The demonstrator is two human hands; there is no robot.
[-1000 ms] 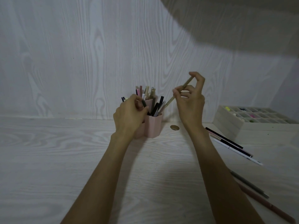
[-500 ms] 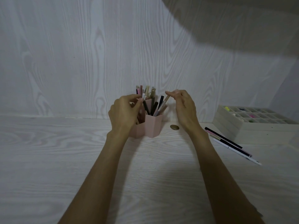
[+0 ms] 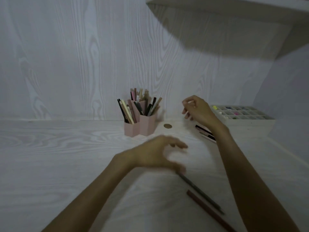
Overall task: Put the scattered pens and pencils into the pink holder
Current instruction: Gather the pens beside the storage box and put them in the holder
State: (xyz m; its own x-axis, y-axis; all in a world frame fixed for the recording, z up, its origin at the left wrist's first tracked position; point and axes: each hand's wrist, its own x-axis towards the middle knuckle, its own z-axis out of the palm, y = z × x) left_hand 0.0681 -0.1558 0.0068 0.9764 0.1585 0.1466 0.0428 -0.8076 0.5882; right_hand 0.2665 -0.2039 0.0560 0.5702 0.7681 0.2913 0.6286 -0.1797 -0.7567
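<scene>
White wood-grain desk point(image 3: 50, 156), matching panel wall behind, underside of a shelf point(image 3: 234, 22) overhead at upper right; light is dim.

Left hand point(image 3: 157, 153): blurred, fingers spread and curved, thumb below, an open gap between them. Thumb tip sits at or just over the upper end of a grey pencil point(image 3: 200, 193); contact cannot be confirmed. Nothing gripped.

Right hand point(image 3: 197, 109): raised above the desk, fingers loosely curled, holding nothing visible.

Grey pencil lies diagonally on the desk, near the lower right. A reddish-brown pencil point(image 3: 210, 211) lies just beside it, roughly parallel, nearer the viewer.

Several dark and white pens point(image 3: 204, 133) lie in a group on the desk, partly hidden behind the right forearm.

Pink holder point(image 3: 142, 127) stands near the wall, hexagonal compartments, already packed with pens and pencils leaning outward. A small brown disc point(image 3: 167, 126) lies just right of it.

White compartment organiser point(image 3: 242, 114) at far right, small coloured items inside.
</scene>
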